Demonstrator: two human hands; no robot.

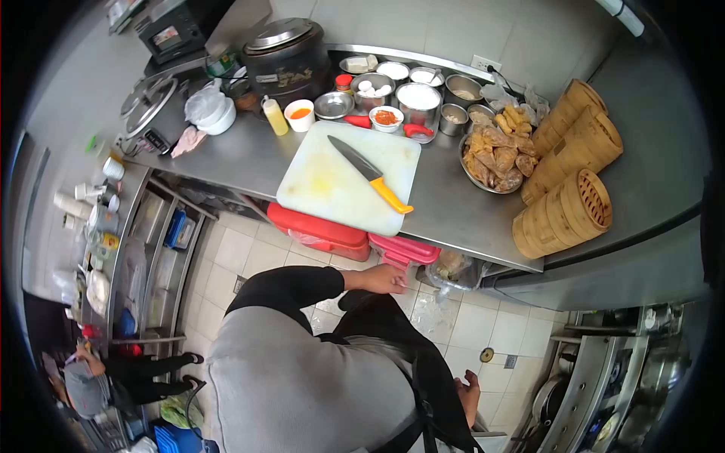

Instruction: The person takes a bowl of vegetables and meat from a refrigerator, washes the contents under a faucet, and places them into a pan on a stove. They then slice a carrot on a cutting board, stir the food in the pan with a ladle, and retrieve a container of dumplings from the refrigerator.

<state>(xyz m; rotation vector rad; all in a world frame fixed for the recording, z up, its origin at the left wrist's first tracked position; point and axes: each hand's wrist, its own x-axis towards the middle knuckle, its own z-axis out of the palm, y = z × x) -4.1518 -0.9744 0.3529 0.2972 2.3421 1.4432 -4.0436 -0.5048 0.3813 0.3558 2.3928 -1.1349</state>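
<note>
My left hand [384,278] hangs below the counter front, beside the pink lidded box [404,250]. Its fingers look loosely curled, and I see nothing in them. Lower right, my right hand [468,394] is held above the floor with fingers apart and holds nothing visible. On the counter, a white cutting board [302,189] carries a yellow-handled knife [366,171], lying flat and diagonal. Behind the board are a white bowl of orange-red food [386,118], a cup of orange liquid [300,115] and a squeeze bottle [275,117].
Bamboo steamers [563,215] stand at the counter's right end, beside a bowl of bagged brown food [495,158]. A black soup warmer [285,64] stands at the back. A red lidded box [321,229] sits under the counter. Another person [87,389] stands at lower left.
</note>
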